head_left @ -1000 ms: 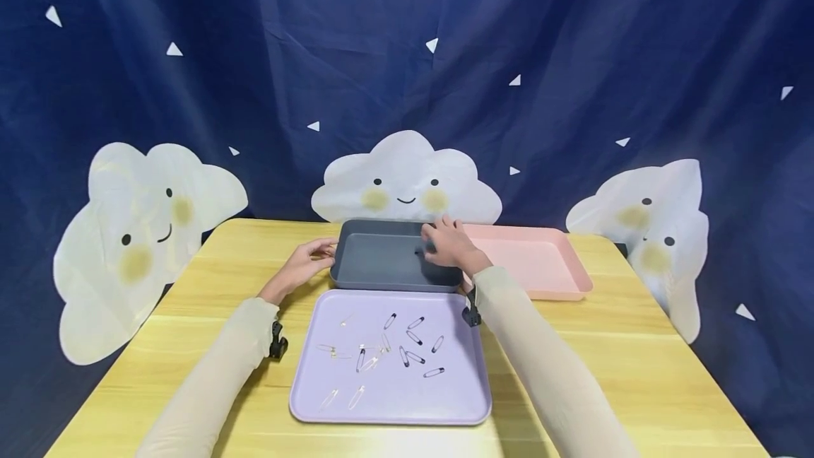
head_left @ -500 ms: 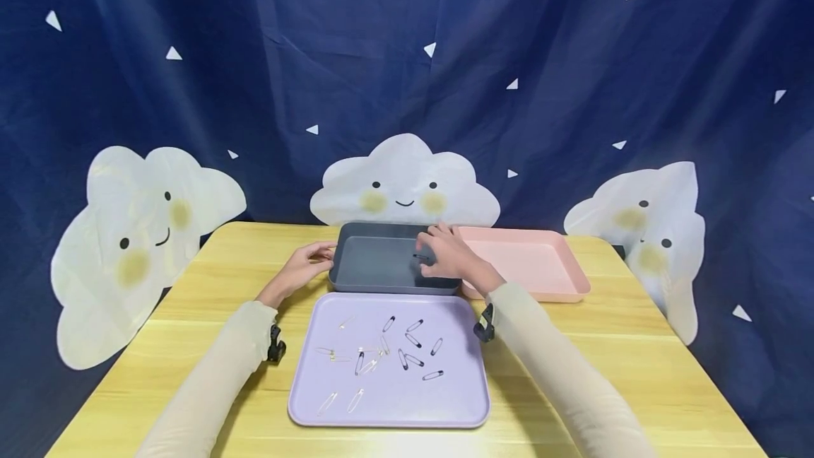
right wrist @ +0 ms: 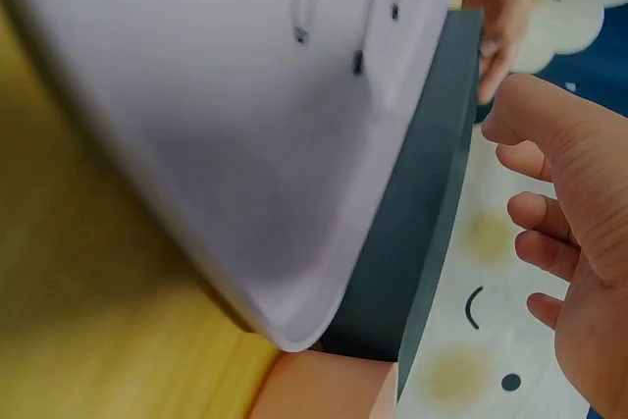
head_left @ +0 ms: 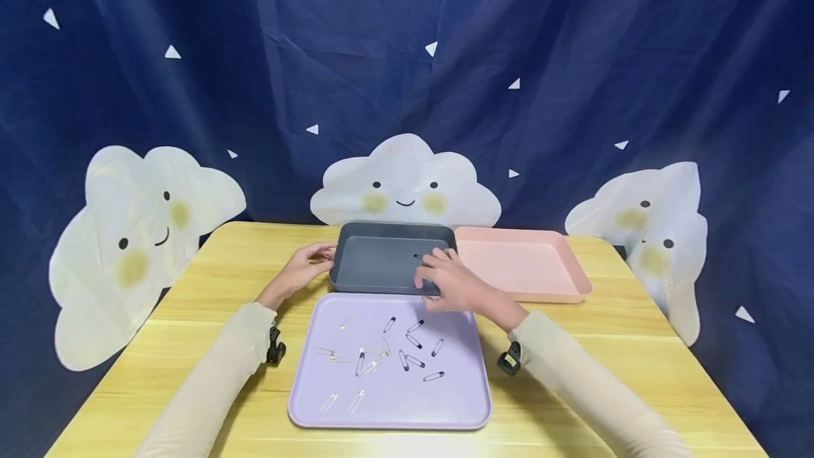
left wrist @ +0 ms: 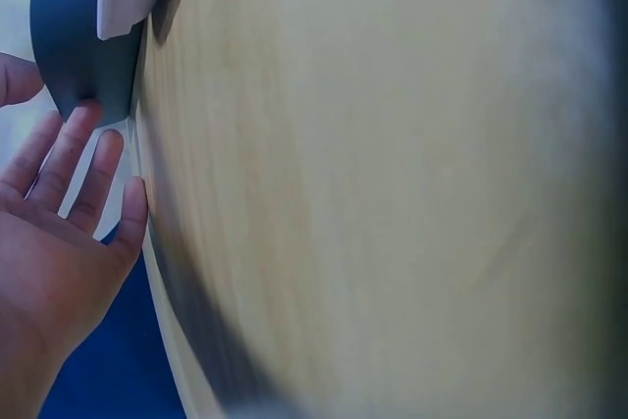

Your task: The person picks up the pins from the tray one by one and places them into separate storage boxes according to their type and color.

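My left hand [head_left: 297,273] rests at the left end of the dark grey tray [head_left: 372,263]. In the left wrist view its fairly straight fingers [left wrist: 71,159] touch the tray's outer wall. My right hand [head_left: 453,283], loosely bent and holding nothing, hovers over the grey tray's near right corner. A black safety pin [head_left: 417,256] lies inside that tray, just beyond the right fingertips. Several black safety pins [head_left: 414,340] and several gold safety pins [head_left: 356,401] are scattered over the lilac tray [head_left: 458,401] in front.
A pink tray [head_left: 521,263] stands right of the grey one, end to end with it. All three trays are on a wooden table [head_left: 610,359]. Behind the table hangs a dark blue curtain [head_left: 381,41] with cloud prints.
My right hand has drawn back towards me, from over the grey tray to its near corner. The black safety pin stays in the tray. My left hand keeps its place.
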The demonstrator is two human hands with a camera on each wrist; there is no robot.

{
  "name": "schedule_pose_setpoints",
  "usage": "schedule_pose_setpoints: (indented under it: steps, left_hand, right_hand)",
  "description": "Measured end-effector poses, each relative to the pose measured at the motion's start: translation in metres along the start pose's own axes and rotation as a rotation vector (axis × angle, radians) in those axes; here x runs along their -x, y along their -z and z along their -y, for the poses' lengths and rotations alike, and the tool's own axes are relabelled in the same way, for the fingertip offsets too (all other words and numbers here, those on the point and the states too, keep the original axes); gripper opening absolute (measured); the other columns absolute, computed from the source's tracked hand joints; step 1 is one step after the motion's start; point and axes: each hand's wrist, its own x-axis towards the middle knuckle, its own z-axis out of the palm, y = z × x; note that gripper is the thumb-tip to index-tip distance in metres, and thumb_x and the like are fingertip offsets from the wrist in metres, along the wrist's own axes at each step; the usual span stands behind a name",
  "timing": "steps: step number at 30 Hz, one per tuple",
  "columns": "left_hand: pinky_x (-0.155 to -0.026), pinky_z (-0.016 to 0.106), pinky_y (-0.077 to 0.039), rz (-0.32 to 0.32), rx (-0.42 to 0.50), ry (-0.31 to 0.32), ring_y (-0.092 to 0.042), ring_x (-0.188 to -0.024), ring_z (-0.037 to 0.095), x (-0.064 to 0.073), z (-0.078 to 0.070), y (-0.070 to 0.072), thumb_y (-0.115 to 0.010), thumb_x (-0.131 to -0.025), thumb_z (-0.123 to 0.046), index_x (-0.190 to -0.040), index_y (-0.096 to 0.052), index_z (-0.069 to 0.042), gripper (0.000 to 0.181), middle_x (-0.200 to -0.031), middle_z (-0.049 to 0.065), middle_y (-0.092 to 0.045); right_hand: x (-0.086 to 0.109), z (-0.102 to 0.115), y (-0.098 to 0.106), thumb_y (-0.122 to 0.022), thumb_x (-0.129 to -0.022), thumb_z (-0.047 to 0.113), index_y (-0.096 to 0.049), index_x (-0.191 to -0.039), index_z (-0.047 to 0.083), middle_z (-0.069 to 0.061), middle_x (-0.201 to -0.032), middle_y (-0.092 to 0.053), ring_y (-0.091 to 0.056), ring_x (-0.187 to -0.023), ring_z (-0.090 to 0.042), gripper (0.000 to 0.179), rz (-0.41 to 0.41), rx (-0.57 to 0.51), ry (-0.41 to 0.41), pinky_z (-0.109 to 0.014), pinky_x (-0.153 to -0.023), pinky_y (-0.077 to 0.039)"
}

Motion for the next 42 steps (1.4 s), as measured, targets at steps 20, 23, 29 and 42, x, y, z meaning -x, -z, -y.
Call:
schedule_pose_setpoints:
  steps: [20,23,29,42]
  left_hand:
    - [-0.092,0.024,-0.049,0.006,-0.029,0.007,-0.063,-0.112,0.036,-0.005,0.008,0.001,-0.064,-0.094,-0.001,-0.142,-0.052,0.008,0.050,-0.122,0.031,-0.066]
    - [-0.094,0.027,-0.048,0.012,-0.041,0.021,-0.062,-0.113,0.036,-0.006,0.007,0.001,-0.064,-0.094,0.000,-0.142,-0.053,0.007,0.049,-0.122,0.030,-0.066]
    - [-0.098,0.032,-0.047,0.019,-0.053,0.051,-0.061,-0.116,0.035,-0.007,0.005,0.001,-0.063,-0.095,-0.001,-0.143,-0.052,0.005,0.050,-0.124,0.029,-0.066]
    - [-0.108,0.050,-0.043,0.032,-0.030,0.067,-0.058,-0.123,0.042,-0.006,0.006,0.003,-0.064,-0.095,-0.002,-0.145,-0.051,0.004,0.052,-0.127,0.030,-0.065]
  right_hand:
    - [0.019,0.021,-0.015,-0.076,-0.071,0.022,-0.068,-0.081,0.023,0.009,-0.084,-0.051,-0.040,-0.088,-0.013,0.013,0.137,0.055,0.101,-0.036,-0.088,-0.034]
    - [0.018,0.022,-0.018,-0.077,-0.072,0.022,-0.069,-0.081,0.023,0.009,-0.085,-0.052,-0.041,-0.089,-0.013,0.012,0.150,0.055,0.103,-0.036,-0.088,-0.034]
    - [0.015,0.023,-0.020,-0.077,-0.073,0.021,-0.069,-0.081,0.023,0.009,-0.085,-0.054,-0.041,-0.089,-0.014,0.012,0.191,0.057,0.084,-0.035,-0.086,-0.032]
    - [0.008,0.031,-0.018,-0.080,-0.070,0.016,-0.066,-0.075,0.021,0.010,-0.082,-0.053,-0.041,-0.087,-0.014,0.016,0.215,0.096,0.082,-0.035,-0.085,-0.032]
